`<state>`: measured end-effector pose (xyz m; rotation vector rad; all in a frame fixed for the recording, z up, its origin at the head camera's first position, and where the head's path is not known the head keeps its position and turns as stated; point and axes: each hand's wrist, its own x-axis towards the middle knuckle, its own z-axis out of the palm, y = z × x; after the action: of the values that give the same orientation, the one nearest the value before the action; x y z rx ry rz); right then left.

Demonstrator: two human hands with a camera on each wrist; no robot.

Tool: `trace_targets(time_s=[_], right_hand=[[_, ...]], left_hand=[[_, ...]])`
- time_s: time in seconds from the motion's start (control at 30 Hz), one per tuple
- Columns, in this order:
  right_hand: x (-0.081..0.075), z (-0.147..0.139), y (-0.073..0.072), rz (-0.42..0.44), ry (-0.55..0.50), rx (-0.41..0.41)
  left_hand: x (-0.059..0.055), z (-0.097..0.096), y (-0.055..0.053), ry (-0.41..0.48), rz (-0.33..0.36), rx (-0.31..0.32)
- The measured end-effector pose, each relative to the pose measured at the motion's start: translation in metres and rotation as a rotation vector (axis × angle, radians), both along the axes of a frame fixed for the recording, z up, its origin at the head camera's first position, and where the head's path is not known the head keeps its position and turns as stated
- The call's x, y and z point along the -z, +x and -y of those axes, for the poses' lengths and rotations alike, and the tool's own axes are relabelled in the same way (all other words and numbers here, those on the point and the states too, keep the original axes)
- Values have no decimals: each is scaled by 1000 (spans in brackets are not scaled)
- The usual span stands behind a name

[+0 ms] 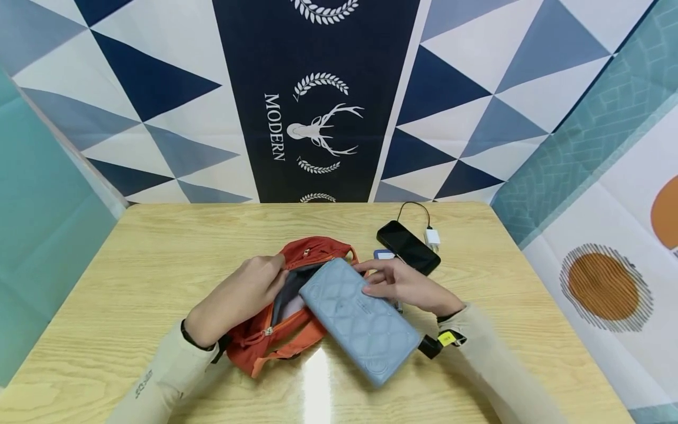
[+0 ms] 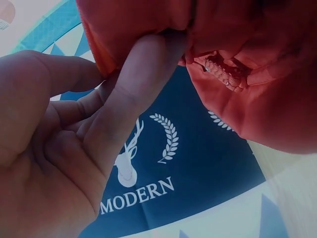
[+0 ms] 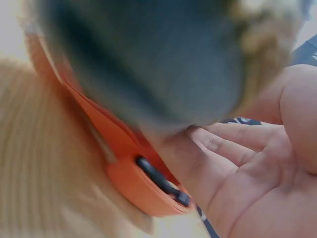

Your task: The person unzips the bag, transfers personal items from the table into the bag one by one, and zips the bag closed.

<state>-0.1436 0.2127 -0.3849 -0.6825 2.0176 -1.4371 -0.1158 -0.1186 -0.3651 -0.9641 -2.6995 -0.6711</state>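
Note:
A red waist bag (image 1: 248,348) with orange straps lies unzipped on the table, its grey lining showing. At its left edge my left hand (image 1: 245,292) pinches the fabric of the opening; the left wrist view shows thumb and fingers on the red cloth (image 2: 267,109) beside a zipper. My right hand (image 1: 405,284) holds a light blue quilted wallet (image 1: 365,324), thumb on top and its other fingers at the far edge. The wallet slants over the bag's right side, one end overlapping the opening. In the right wrist view, the wallet (image 3: 193,74) is blurred, above an orange strap (image 3: 133,191).
Behind my right hand lie a black phone (image 1: 408,246) and a white charger plug (image 1: 432,237) with a black cable (image 1: 415,203). A small blue-and-white item (image 1: 384,254) is partly hidden by that hand. A patterned cloth wall (image 1: 318,176) rises at the table's (image 1: 175,247) back edge.

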Motion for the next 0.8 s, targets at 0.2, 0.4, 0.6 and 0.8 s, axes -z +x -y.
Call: trace_targets(time_s=[0.2, 0.4, 0.6, 0.8], right_hand=[[14, 16, 5, 34, 31, -16], [22, 26, 8, 23, 45, 154], [24, 28, 9, 17, 15, 181], [32, 31, 11, -174, 181, 112]], left_hand=[[0, -3, 2, 11, -12, 28], [-2, -5, 4, 0, -26, 48], [-3, -1, 0, 16, -26, -15], [-1, 0, -2, 25, -27, -32]])
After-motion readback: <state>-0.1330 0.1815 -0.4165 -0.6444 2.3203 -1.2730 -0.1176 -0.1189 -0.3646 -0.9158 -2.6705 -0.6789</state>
